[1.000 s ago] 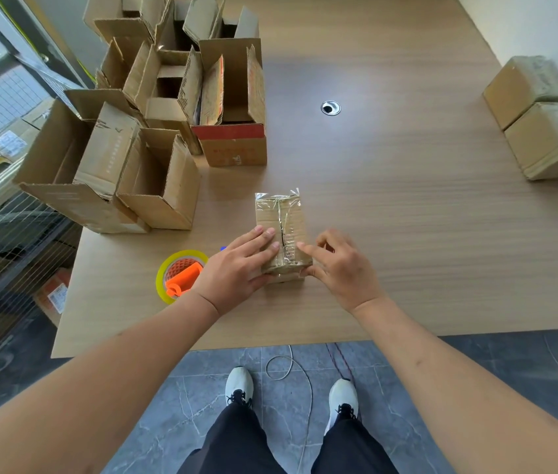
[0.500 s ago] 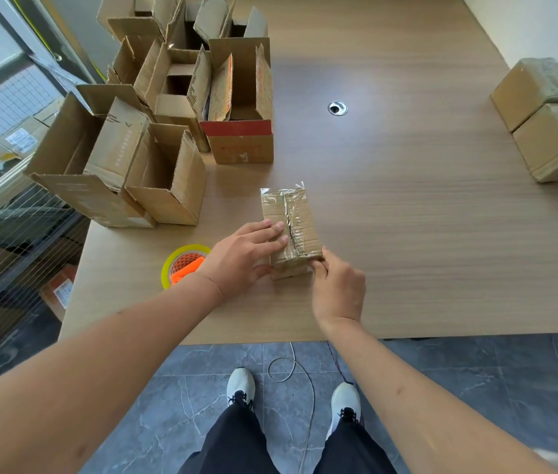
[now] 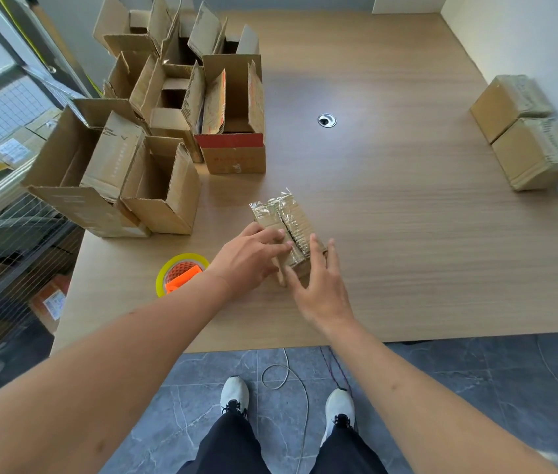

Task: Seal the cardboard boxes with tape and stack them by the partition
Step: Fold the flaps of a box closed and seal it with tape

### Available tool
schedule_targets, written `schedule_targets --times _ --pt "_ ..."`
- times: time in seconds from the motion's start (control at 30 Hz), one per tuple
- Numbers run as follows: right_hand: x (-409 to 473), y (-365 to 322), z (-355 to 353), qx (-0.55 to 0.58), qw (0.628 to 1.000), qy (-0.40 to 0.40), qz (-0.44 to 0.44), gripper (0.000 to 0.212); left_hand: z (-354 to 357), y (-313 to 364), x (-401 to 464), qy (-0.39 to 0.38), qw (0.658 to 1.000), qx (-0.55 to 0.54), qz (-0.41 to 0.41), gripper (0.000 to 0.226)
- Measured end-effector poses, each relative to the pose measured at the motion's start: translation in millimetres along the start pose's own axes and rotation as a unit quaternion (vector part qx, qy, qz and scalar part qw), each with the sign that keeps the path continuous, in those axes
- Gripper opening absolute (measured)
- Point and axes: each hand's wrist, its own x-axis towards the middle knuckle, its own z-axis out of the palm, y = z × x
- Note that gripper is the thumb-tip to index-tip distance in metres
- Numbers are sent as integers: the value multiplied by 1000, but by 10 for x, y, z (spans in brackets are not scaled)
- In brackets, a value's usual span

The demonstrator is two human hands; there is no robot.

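Observation:
A small cardboard box (image 3: 289,220) with shiny tape along its top seam lies on the wooden table (image 3: 407,234) near the front edge. My left hand (image 3: 253,258) lies on its left side with straight fingers pressing the top. My right hand (image 3: 318,285) is at the box's near end, fingers spread and straight, touching its near right corner. Two sealed boxes (image 3: 527,131) stand side by side at the right, against the white partition (image 3: 527,39). A yellow tape roll on an orange dispenser (image 3: 181,275) lies left of my left wrist.
Several unsealed cardboard boxes (image 3: 168,138) with flaps up crowd the table's left and back left. A round cable hole (image 3: 327,120) sits mid-table. A wire shelf with parcels (image 3: 4,206) stands left of the table. A cable loop (image 3: 277,374) lies on the floor by my shoes.
The box has turned so its far end points slightly left. My right hand has let go of the near end and spread its fingers. My left hand stays on the box.

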Motion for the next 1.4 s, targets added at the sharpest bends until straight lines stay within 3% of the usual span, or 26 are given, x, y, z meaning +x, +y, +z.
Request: schedule_targets --times 0.1,0.27,0.47,0.67,0.87,1.07,1.17,1.4 --pt "65 70 2 -23 1000 -12 0 105 11 0 11 8 1000 -19 -2 47" --pt "129 166 43 -57 997 48 -28 98 107 -7 -24 37 999 -29 8 50" --pt "235 108 -91 -79 997 3 12 101 -24 45 84 -30 999 -41 10 60" --pt "368 76 -338 -44 998 -17 44 93 -74 65 162 -1 998 -48 -44 54" --pt "405 122 -419 0 1000 -18 4 87 -8 -61 186 -60 995 -41 -63 57" --pt "454 44 -370 93 995 -1 38 84 57 2 183 -33 992 -76 -93 49" --pt "504 59 -345 60 997 -10 52 86 81 26 211 -23 992 -83 -92 49" --pt "639 229 -405 42 995 -90 30 67 41 82 201 10 992 -87 -92 44"
